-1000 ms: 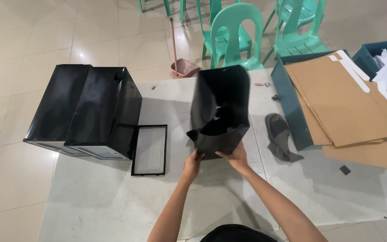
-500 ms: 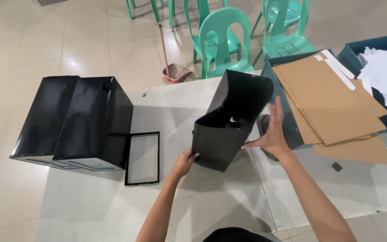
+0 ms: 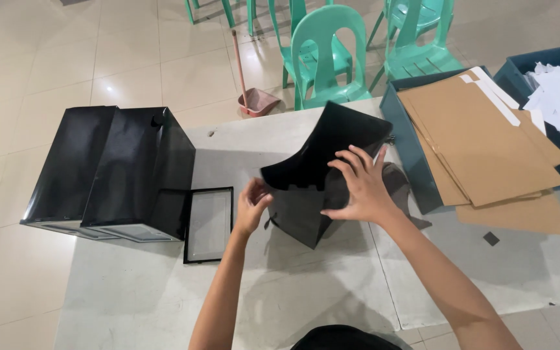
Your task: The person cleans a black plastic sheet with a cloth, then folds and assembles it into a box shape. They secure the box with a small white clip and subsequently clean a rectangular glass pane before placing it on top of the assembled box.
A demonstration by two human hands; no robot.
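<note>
A pale grey surface [image 3: 163, 304] stands on a cream tiled floor [image 3: 53, 58]. Near its middle a black plastic file box [image 3: 312, 175] sits tilted. The right hand [image 3: 361, 188] lies spread and flat on the box's side, fingers unclenched, pressing rather than grasping. The left hand [image 3: 251, 204] pinches the box's near left corner in a light grip. Toward the left edge stand two finished black boxes [image 3: 118, 172], with a flat black frame panel [image 3: 209, 223] just beside them. At the right edge a teal bin [image 3: 406, 155] holds brown cardboard sheets [image 3: 481, 142]. Beyond the far edge stand green plastic chairs [image 3: 328, 52] and a dustpan [image 3: 257, 100].
</note>
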